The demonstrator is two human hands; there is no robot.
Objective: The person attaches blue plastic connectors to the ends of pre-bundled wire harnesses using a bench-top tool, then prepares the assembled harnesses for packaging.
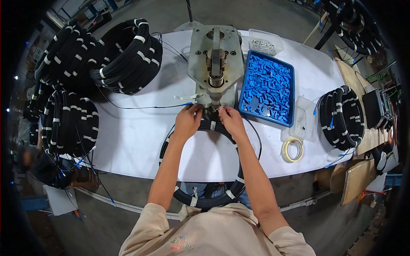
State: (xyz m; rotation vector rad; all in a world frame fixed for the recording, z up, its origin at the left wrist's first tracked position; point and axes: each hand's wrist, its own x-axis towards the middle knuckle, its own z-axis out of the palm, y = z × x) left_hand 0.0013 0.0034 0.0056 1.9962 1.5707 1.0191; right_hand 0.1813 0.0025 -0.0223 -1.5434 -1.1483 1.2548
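My left hand (187, 123) is closed in a pinch at the left of the die of a metal press (215, 59). Opposite it, my right hand (233, 123) pinches at the die's right side. What lies between the fingers of either hand is too small and covered to make out. A blue connector (186, 104) on a thin black cable (145, 107) lies just above my left fingers. Below both wrists a taped coil of black cable (239, 184) rests partly on the table and partly over my lap.
Right of the press stands a blue tray (291, 96) of small blue pieces. Beyond it is a clear box (273, 38) of metal bits; nearer are a clear lid (305, 117) and a tape roll (292, 149). Taped cable coils (128, 59) crowd the left; another coil (341, 117) stands right.
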